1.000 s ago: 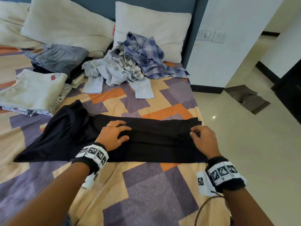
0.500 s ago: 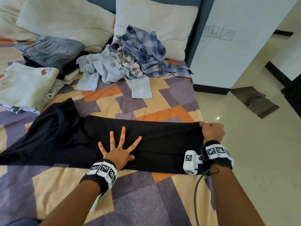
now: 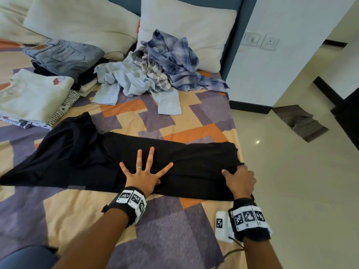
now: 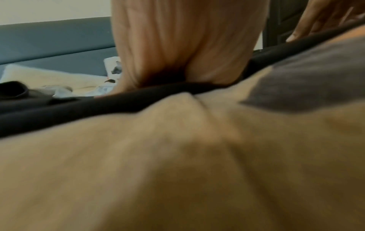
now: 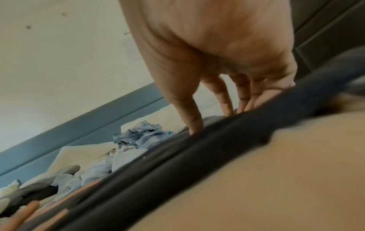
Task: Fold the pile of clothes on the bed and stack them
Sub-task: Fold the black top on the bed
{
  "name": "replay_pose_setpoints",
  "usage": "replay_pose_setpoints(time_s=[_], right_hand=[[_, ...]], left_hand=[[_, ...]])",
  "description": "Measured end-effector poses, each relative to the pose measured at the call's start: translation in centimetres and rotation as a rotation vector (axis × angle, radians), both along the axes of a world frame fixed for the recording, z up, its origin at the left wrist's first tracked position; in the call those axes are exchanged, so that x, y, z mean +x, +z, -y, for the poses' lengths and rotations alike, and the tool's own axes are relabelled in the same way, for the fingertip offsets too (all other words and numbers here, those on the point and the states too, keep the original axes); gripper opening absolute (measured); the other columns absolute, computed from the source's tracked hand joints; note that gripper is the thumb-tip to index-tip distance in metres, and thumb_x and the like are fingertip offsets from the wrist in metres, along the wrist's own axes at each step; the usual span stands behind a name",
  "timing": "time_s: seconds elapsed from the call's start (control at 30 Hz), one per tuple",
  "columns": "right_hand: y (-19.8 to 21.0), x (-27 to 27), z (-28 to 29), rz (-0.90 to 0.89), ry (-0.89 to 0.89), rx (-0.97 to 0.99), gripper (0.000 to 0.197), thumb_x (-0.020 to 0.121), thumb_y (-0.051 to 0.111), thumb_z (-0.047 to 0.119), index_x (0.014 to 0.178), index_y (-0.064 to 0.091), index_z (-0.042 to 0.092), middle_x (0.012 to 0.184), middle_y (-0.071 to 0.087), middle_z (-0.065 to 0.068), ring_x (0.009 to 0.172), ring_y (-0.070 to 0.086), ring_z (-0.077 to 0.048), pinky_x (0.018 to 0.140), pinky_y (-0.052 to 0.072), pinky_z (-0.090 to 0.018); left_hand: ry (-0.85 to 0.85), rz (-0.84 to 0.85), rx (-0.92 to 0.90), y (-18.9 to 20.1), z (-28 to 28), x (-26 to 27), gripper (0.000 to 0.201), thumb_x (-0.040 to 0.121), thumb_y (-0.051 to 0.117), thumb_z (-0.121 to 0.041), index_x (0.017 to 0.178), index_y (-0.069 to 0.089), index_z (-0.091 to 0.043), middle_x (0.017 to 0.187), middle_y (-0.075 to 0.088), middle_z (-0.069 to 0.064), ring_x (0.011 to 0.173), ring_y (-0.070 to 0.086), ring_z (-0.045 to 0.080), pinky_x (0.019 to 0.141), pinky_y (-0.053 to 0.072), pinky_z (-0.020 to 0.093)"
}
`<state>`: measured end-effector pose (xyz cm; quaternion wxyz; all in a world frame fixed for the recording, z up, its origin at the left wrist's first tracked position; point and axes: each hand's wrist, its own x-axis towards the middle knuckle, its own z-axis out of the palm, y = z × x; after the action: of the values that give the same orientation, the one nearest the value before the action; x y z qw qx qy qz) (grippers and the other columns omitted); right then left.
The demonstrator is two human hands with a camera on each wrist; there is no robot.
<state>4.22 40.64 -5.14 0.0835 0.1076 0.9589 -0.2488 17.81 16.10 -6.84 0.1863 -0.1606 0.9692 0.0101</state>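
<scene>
- The bed [image 3: 165,239] fills the left and middle of the head view, under a sheet of purple, orange and cream blocks.
- Two pale pillows [image 3: 186,33] lean on the blue-grey headboard [image 3: 231,45] along the top of the frame.
- At the right, a white wall [image 3: 287,61] carries switches and a socket [image 3: 269,43]; below it lies a glossy cream floor [image 3: 291,191] with a grey-brown mat [image 3: 300,121] at the right edge.
- The pile of clothes [image 3: 155,70], blue plaid and pale blue shirts, sits crumpled at upper centre, against the right pillow.
- At the upper left stand folded stacks: jeans [image 3: 64,55] on dark items, and a white T-shirt [image 3: 33,94] on printed pieces.
- A black garment [image 3: 194,171] lies in a long band across the middle of the frame, its left part wider and rumpled.
- The left hand [image 3: 142,175] lies flat on the middle of the garment, fingers [image 3: 150,158] straight and spread wide, a ring on one.
- The right hand [image 3: 240,181] is at the garment's right end near the bed edge, its fingers [image 5: 223,100] curled down onto the cloth and gripping that end.
- Both wrists wear black bands with black-and-white marker squares.
</scene>
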Motion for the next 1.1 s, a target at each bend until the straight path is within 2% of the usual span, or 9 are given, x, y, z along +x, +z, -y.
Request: replay_pose_setpoints(time_s=[0.1, 0.23, 0.4, 0.53, 0.7, 0.83, 0.97, 1.03, 1.1], right_hand=[[0.4, 0.8, 0.1, 0.040, -0.087, -0.013, 0.060, 0.087, 0.071, 0.038, 0.130, 0.047, 0.004, 0.130, 0.052, -0.021, 0.122, 0.048, -0.041, 0.099, 0.041, -0.053], [1.9, 0.5, 0.2, -0.048, -0.127, -0.110, 0.020, 0.090, 0.068, 0.027, 0.108, 0.067, 0.017, 0.115, 0.065, -0.011, 0.113, 0.057, -0.034, 0.100, 0.036, -0.047], [2.3, 2.1, -1.3, -0.319, -0.204, -0.328, 0.012, 0.088, 0.070, 0.015, 0.094, 0.069, 0.004, 0.095, 0.071, -0.015, 0.097, 0.063, -0.035, 0.086, 0.046, -0.038], [0.7, 2.3, -2.0, -0.172, -0.169, -0.328, 0.017, 0.088, 0.070, 0.018, 0.097, 0.066, 0.003, 0.104, 0.069, -0.019, 0.106, 0.061, -0.038, 0.092, 0.045, -0.041], [0.4, 1.2, -2.2, -0.003, -0.155, -0.342, 0.044, 0.084, 0.076, 0.035, 0.116, 0.061, 0.009, 0.115, 0.062, -0.010, 0.115, 0.056, -0.035, 0.102, 0.042, -0.050], [0.1, 0.5, -2.9, -0.039, -0.275, -0.558, 0.019, 0.077, 0.081, 0.015, 0.088, 0.069, 0.007, 0.101, 0.068, -0.013, 0.105, 0.062, -0.034, 0.099, 0.048, -0.048], [-0.3, 1.1, -3.5, -0.084, -0.324, -0.620, 0.018, 0.074, 0.083, 0.014, 0.085, 0.069, 0.009, 0.096, 0.070, -0.013, 0.094, 0.065, -0.031, 0.092, 0.053, -0.047], [-0.3, 1.4, -3.5, -0.104, -0.301, -0.571, 0.020, 0.075, 0.084, 0.015, 0.086, 0.068, 0.012, 0.096, 0.070, -0.011, 0.093, 0.064, -0.029, 0.090, 0.053, -0.045], [-0.1, 1.3, -3.8, -0.114, -0.271, -0.542, 0.021, 0.075, 0.084, 0.014, 0.089, 0.067, 0.013, 0.096, 0.069, -0.011, 0.094, 0.064, -0.029, 0.089, 0.052, -0.042]], left_hand=[[-0.085, -0.067, -0.122, -0.1, -1.2, 0.2, 0.088, 0.100, 0.043, -0.039, 0.133, -0.036, -0.057, 0.145, -0.050, 0.011, 0.138, -0.036, 0.038, 0.095, -0.007, 0.082], [-0.111, -0.101, -0.137, 0.2, -1.8, 0.3, 0.088, 0.101, 0.043, -0.030, 0.137, -0.033, -0.053, 0.146, -0.048, 0.011, 0.141, -0.032, 0.034, 0.104, -0.006, 0.076], [-0.168, -0.093, -0.055, -0.1, -1.4, 0.3, 0.085, 0.102, 0.041, -0.032, 0.140, -0.032, -0.050, 0.152, -0.040, -0.006, 0.144, -0.028, 0.029, 0.109, -0.001, 0.073], [-0.153, -0.053, 0.031, 0.0, -1.6, 0.3, 0.086, 0.101, 0.045, -0.026, 0.142, -0.027, -0.051, 0.155, -0.033, -0.012, 0.146, -0.022, 0.028, 0.109, 0.004, 0.072], [-0.114, -0.055, 0.149, 1.6, -1.2, -0.4, 0.075, 0.100, 0.045, -0.011, 0.149, 0.006, -0.051, 0.162, -0.007, -0.013, 0.150, -0.005, 0.028, 0.109, 0.011, 0.072], [-0.077, -0.089, 0.126, 2.8, -1.7, -1.7, 0.046, 0.102, 0.045, -0.023, 0.144, 0.037, -0.041, 0.159, 0.024, -0.006, 0.146, 0.020, 0.032, 0.110, 0.017, 0.068], [-0.127, -0.181, -0.021, 2.8, -2.8, -2.4, 0.027, 0.099, 0.048, -0.020, 0.124, 0.056, -0.027, 0.132, 0.052, -0.002, 0.127, 0.042, 0.031, 0.106, 0.033, 0.053], [-0.119, -0.266, -0.016, 2.7, -2.8, -2.4, 0.023, 0.098, 0.049, -0.020, 0.116, 0.061, -0.025, 0.122, 0.055, -0.001, 0.120, 0.046, 0.028, 0.100, 0.037, 0.044], [-0.089, -0.405, 0.071, 2.9, -2.7, -2.2, 0.016, 0.093, 0.055, -0.018, 0.103, 0.067, -0.022, 0.111, 0.057, 0.000, 0.107, 0.053, 0.026, 0.090, 0.040, 0.041]])
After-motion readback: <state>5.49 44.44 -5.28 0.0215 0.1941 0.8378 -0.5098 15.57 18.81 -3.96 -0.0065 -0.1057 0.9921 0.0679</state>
